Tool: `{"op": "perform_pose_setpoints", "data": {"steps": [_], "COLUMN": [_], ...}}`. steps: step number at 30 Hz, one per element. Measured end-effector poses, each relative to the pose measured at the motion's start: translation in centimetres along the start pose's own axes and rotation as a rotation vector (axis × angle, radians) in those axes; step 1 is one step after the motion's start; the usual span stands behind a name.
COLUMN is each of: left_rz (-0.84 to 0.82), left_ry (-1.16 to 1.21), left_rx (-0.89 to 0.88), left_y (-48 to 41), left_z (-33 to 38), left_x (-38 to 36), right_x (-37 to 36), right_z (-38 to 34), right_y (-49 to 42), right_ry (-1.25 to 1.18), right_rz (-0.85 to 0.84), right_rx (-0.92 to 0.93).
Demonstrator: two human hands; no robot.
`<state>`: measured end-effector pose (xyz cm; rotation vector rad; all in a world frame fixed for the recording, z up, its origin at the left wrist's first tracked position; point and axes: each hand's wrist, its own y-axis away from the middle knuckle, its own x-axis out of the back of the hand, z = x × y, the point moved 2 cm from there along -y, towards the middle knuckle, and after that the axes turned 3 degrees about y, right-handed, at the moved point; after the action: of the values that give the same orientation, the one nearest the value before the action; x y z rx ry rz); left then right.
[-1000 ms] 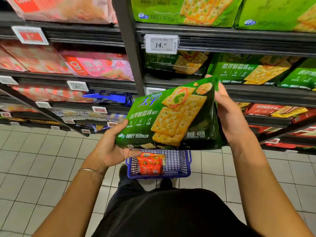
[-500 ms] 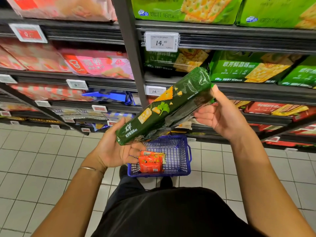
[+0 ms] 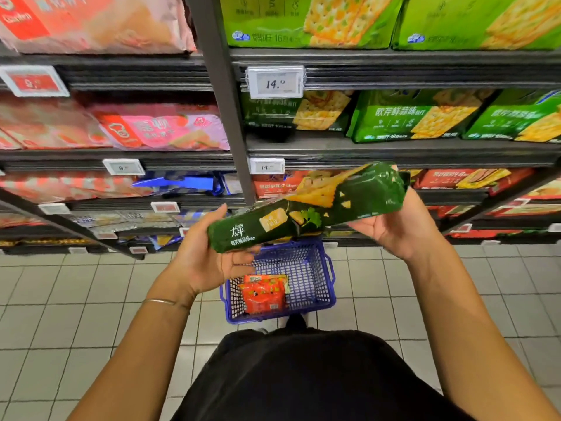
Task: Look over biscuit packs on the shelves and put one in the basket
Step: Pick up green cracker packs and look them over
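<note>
- Pink packs (image 3: 158, 129) lie on the left shelves (image 3: 170, 154), faces turned out for reading. Nobody touches them.
- My left grip (image 3: 206, 259) is clamped on the low end of the pack. The thumb rises behind it and the fingers curl beneath, so the weight rests on them.
- The pack (image 3: 306, 208), dark green, hangs in the air between both grips, in front of the shelves and above the basket. It tilts up to the right with a narrow side toward me. I judge it is held this way so the side print can be read.
- The basket (image 3: 306, 268) stands on the floor (image 3: 76, 299) just ahead of the person's feet, below the pack. One orange pack (image 3: 264, 294) already lies in it. I take it the basket sits there to leave both grips free and keep the drop short.
- My right grip (image 3: 394, 226) is closed round the high end of the pack, fingers curled under it, steadying the tilt.
- Green packs (image 3: 409, 120) line the right shelves below the tag (image 3: 275, 82), which reads 14.49. Their print looks much like that on the held one.
- By my reading this is the look-over step, and the pack is not yet in the basket.
</note>
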<state>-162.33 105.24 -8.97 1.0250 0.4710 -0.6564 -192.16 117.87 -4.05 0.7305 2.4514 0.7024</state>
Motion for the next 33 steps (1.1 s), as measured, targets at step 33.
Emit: {"op": "perform_pose_setpoints", "data": {"steps": [33], "left_rz": [0.704], "left_ry": [-0.689], "left_rx": [-0.726], "left_y": [-13.6], "left_z": [10.8], "left_x": [-12.7], "right_x": [1.2], "right_z": [-9.7], "right_y": [-10.4], "right_ry": [0.474], "right_rz": [0.446], "right_rx": [0.503]}}
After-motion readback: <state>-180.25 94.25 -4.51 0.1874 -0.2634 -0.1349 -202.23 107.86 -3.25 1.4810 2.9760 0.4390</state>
